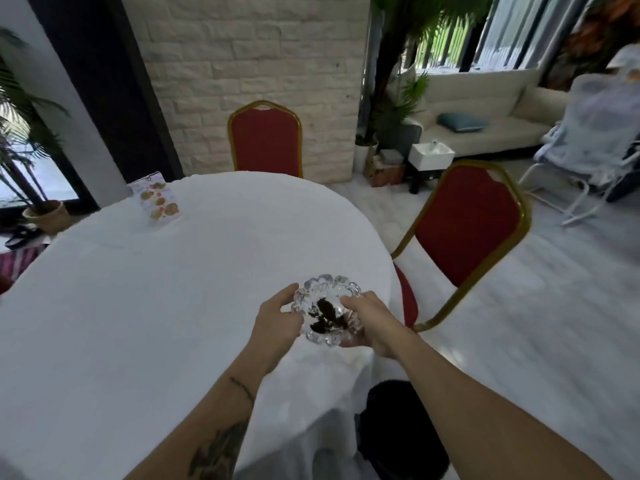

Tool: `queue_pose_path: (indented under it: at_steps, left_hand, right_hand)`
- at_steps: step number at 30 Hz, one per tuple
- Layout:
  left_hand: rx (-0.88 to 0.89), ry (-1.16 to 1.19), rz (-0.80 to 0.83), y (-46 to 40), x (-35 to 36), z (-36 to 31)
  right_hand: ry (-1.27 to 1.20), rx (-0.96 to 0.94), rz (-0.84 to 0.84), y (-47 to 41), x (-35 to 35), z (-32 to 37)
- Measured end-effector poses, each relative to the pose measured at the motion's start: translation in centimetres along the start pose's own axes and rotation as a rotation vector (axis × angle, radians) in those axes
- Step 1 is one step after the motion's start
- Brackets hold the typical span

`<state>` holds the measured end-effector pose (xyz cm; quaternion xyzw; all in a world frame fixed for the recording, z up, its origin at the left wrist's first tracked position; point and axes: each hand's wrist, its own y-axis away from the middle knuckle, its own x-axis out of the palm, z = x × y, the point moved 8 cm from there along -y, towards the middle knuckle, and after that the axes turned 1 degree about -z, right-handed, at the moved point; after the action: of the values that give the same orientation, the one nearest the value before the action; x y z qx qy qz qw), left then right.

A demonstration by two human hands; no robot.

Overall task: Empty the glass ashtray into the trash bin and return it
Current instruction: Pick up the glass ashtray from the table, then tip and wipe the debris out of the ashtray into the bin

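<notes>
A clear scalloped glass ashtray with dark ash in its bowl is held just above the near right edge of the round table. My left hand grips its left rim. My right hand holds its right side from below and at the rim. A black trash bin stands on the floor below the table's edge, partly hidden by my right forearm.
A white cloth covers the table, and a menu card lies at its far left. Red chairs stand behind the table and at its right. A sofa, plants and a person in pale clothes are at the far right.
</notes>
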<state>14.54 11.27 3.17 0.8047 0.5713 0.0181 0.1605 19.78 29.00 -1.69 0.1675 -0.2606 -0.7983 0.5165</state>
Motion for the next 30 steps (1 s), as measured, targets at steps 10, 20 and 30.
queue_pose_path:
  at_steps: [10, 20, 30]
  left_hand:
    - [0.008, -0.064, 0.151, 5.9, 10.6, 1.9]
    - [-0.125, -0.075, 0.198, 5.4, 21.3, 14.5]
    - [-0.182, -0.118, 0.258, -2.6, 28.7, 35.3]
  right_hand:
    - [-0.112, 0.008, -0.057, 4.9, -10.5, -6.1]
    - [-0.166, 0.049, -0.171, 1.1, -20.0, -20.2]
    - [-0.305, 0.114, -0.12, -10.2, -23.5, -36.8]
